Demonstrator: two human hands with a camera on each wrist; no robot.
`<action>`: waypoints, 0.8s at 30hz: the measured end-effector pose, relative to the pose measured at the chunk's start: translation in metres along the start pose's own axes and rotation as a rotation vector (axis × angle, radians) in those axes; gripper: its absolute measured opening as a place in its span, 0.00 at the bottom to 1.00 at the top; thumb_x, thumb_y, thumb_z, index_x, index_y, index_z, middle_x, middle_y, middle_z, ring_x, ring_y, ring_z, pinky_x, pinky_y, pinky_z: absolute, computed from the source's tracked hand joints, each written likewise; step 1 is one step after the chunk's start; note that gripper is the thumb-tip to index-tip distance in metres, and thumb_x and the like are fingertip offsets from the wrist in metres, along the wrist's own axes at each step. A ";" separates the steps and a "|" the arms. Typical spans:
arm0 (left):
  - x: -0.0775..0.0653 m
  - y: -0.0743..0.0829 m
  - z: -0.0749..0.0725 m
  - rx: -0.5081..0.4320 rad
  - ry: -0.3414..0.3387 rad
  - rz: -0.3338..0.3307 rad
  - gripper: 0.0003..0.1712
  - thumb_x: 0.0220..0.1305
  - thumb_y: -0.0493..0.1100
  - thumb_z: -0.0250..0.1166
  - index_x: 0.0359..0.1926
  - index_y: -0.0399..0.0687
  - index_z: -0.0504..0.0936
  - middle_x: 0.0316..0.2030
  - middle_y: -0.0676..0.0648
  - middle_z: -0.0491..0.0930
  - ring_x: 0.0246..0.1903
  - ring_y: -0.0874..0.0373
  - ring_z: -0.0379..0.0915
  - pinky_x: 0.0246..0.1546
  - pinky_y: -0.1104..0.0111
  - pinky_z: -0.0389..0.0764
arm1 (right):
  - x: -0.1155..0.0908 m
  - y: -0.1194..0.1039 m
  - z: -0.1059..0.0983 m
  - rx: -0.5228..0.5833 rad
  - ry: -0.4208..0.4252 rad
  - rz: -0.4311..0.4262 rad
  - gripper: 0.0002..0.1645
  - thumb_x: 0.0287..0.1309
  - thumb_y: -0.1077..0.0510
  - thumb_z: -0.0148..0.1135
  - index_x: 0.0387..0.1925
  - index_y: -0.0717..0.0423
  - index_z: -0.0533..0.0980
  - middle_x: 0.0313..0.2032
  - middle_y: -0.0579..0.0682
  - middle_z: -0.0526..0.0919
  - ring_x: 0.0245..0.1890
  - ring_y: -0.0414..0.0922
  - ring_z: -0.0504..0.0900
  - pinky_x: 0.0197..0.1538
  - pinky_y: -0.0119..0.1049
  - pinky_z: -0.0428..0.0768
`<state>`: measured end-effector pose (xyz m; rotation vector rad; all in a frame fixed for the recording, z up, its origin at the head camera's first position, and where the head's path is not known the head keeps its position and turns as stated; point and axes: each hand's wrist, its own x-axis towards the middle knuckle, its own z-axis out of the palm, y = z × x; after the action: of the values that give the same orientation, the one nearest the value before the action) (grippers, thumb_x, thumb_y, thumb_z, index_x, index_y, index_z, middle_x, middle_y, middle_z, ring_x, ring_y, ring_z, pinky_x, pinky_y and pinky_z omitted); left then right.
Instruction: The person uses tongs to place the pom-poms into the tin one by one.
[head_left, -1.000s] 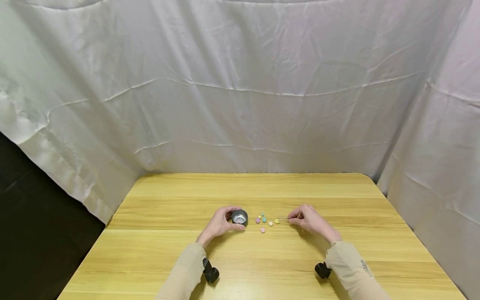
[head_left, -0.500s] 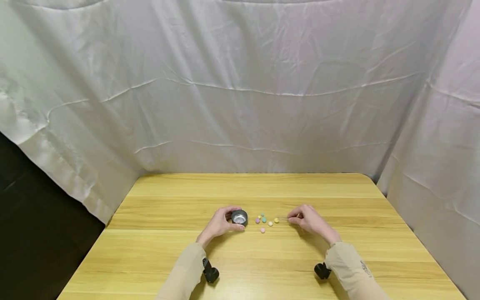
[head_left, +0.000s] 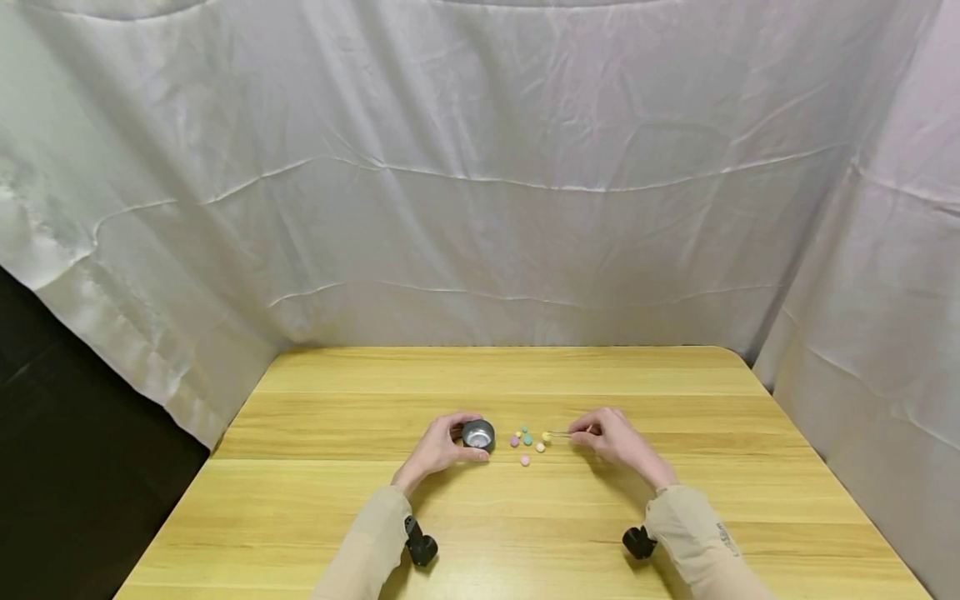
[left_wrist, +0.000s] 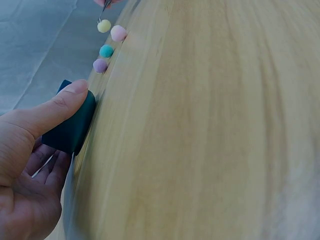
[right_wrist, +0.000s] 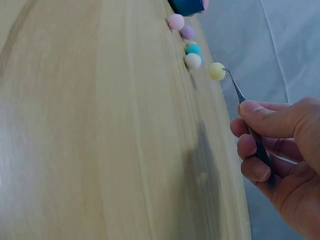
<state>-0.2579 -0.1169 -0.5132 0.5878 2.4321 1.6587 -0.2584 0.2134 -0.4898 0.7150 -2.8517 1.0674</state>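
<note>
My left hand (head_left: 438,446) grips a small round cup (head_left: 478,436), dark outside and silvery inside, thumb on the near side and fingers on the far side. It stands on the table, its opening upward. Between thumb and fingers, my right hand (head_left: 615,437) holds dark metal tweezers (right_wrist: 258,145) with a bent tip. A yellow pom-pom ball (right_wrist: 217,71) is pinched at that tip, raised off the table. Between the hands lie a purple ball (head_left: 514,442), a teal ball (head_left: 528,440), a cream ball (head_left: 541,448), a pink ball (head_left: 525,461) and smaller yellow and teal ones.
The wooden table (head_left: 525,533) reaches back to a pale grey curtain (head_left: 480,250), which also hangs along both sides. Dark cloth (head_left: 67,467) shows beyond the left table edge. Each sleeve carries a black wrist camera (head_left: 422,546).
My right hand has shifted slightly left, carrying the tweezers and the yellow ball, which has risen off the table. My left hand and the cup have stayed in place.
</note>
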 end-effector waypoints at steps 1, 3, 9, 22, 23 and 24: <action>0.000 -0.001 0.000 0.001 -0.002 -0.002 0.36 0.50 0.31 0.78 0.61 0.31 0.76 0.56 0.31 0.80 0.56 0.36 0.79 0.61 0.46 0.78 | 0.000 -0.001 0.000 0.000 0.000 0.004 0.08 0.62 0.63 0.66 0.40 0.60 0.87 0.28 0.52 0.87 0.18 0.30 0.68 0.21 0.24 0.68; 0.001 -0.001 0.000 0.014 -0.005 -0.007 0.36 0.50 0.32 0.78 0.61 0.32 0.76 0.56 0.32 0.80 0.56 0.37 0.79 0.61 0.47 0.78 | 0.001 -0.002 0.001 0.004 0.000 -0.004 0.08 0.62 0.63 0.66 0.40 0.60 0.87 0.28 0.52 0.87 0.18 0.30 0.68 0.21 0.24 0.68; 0.002 -0.003 0.000 0.042 -0.011 -0.016 0.36 0.50 0.35 0.79 0.61 0.34 0.77 0.56 0.34 0.81 0.56 0.39 0.79 0.61 0.50 0.80 | 0.005 -0.009 0.007 0.020 0.004 -0.033 0.08 0.62 0.64 0.66 0.40 0.61 0.87 0.29 0.52 0.87 0.19 0.30 0.68 0.21 0.25 0.69; 0.003 -0.005 0.000 0.056 -0.005 -0.015 0.36 0.50 0.36 0.80 0.61 0.35 0.78 0.55 0.35 0.81 0.55 0.41 0.80 0.61 0.53 0.80 | 0.015 -0.027 0.024 0.035 0.016 -0.060 0.08 0.63 0.63 0.65 0.41 0.60 0.87 0.37 0.56 0.90 0.22 0.32 0.72 0.24 0.24 0.72; 0.003 -0.004 0.000 0.055 -0.004 -0.013 0.36 0.50 0.36 0.80 0.60 0.35 0.78 0.55 0.35 0.81 0.55 0.41 0.80 0.61 0.53 0.80 | 0.016 -0.028 0.025 0.040 0.015 -0.059 0.08 0.63 0.64 0.65 0.41 0.60 0.87 0.37 0.56 0.90 0.23 0.31 0.72 0.24 0.24 0.72; 0.003 -0.004 0.000 0.053 -0.004 -0.014 0.36 0.50 0.35 0.80 0.60 0.35 0.78 0.55 0.35 0.81 0.55 0.41 0.80 0.61 0.52 0.80 | 0.016 -0.030 0.026 0.046 0.014 -0.058 0.08 0.63 0.64 0.65 0.41 0.60 0.87 0.37 0.56 0.90 0.23 0.31 0.72 0.24 0.24 0.72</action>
<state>-0.2616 -0.1172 -0.5169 0.5799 2.4777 1.5910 -0.2567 0.1710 -0.4886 0.7850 -2.7843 1.1290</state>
